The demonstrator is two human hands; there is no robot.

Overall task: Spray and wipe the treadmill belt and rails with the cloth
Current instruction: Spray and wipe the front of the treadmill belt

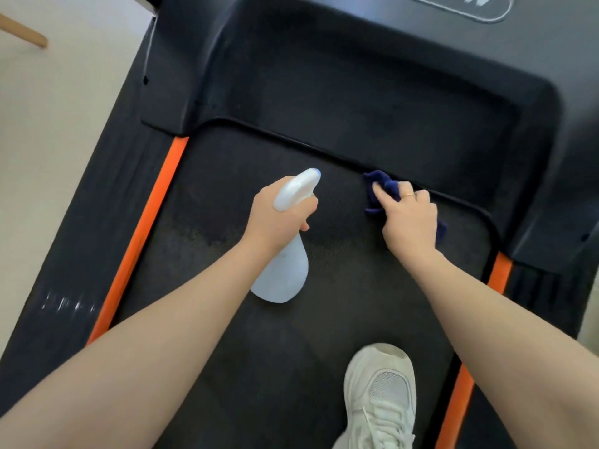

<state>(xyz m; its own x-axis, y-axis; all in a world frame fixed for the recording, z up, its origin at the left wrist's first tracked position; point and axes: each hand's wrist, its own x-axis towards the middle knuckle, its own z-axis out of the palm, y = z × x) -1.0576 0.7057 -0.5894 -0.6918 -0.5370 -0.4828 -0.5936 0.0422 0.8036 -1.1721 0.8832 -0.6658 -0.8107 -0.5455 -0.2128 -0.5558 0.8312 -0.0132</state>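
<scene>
belt fills the frame, orange rails either side. left hand wrapped round bottle neck, held above belt. cloth bunched under right hand, fingers curled on it, pressing belt's front edge. white shoe on belt.
</scene>
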